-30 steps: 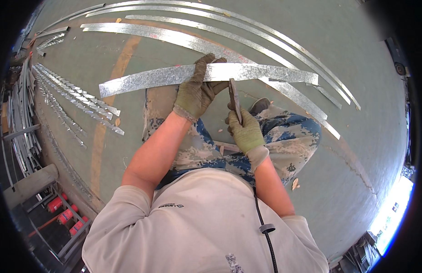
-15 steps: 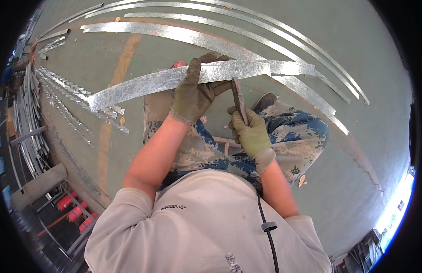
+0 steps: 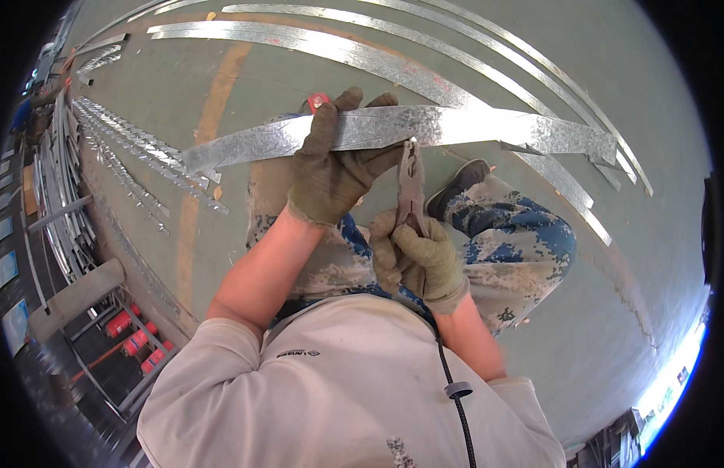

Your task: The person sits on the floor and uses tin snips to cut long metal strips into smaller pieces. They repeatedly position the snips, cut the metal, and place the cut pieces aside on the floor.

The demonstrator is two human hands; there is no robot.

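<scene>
A long, shiny galvanized metal strip (image 3: pixel 471 126) runs crosswise in front of me, with its left end lower and its face catching glare. My left hand (image 3: pixel 331 175), in a dirty work glove, is closed on it, the thumb over the near face and other fingers reaching behind and under. Gloved too, my right hand (image 3: pixel 424 261) grips a pair of worn, rusty pliers (image 3: pixel 411 187) by the handles. The pliers point upward, and their tip is at the strip's lower edge, beside my left fingertips. Whether the jaws bite the metal I cannot tell.
Several long metal strips (image 3: pixel 323 48) lie on the green floor ahead. Toothed metal lengths (image 3: pixel 136 152) and stacked profiles (image 3: pixel 61 187) are at the left. Red cylinders (image 3: pixel 136 341) sit in a frame at lower left. A red object (image 3: pixel 318 101) shows behind my left hand.
The strip has shifted right and its right end now sits lower. The pliers have turned, showing their broad side, with the tip at the strip's edge. My left hand still holds the strip.
</scene>
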